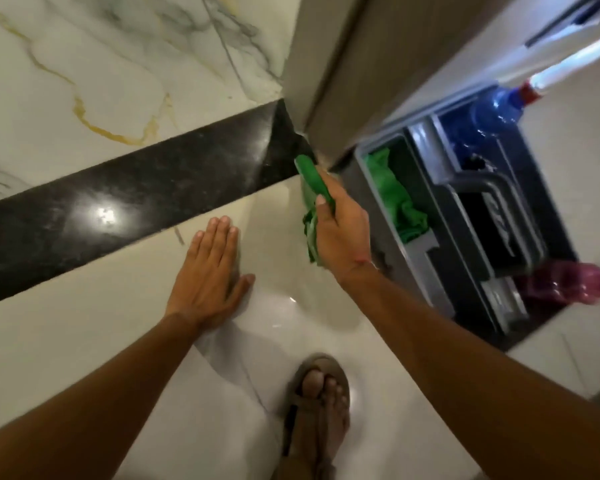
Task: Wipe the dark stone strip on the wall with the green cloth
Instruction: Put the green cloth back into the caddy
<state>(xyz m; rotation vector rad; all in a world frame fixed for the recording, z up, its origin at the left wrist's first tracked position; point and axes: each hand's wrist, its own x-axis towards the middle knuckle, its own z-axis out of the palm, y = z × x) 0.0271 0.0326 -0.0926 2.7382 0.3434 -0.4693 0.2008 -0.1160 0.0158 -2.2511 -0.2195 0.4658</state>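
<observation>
Two bare hands work at the wall: the right hand (340, 233) has its grip closed around the green cloth (312, 188), bunched, bright, its folds hanging below the fist and one end poking out above it. Just beyond that grip runs the dark stone strip (146, 195), black, speckled, glossy with a light glare, and the cloth's upper end touches its right end. Left of the grip, the left hand (208, 271) lies flat and open on pale marble (84, 81).

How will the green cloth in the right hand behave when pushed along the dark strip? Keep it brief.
The green cloth looks floppy: its loose end hangs bunched below the right hand. It is probably light, held by a simple grip. On the glossy dark stone strip it should glide easily.
</observation>
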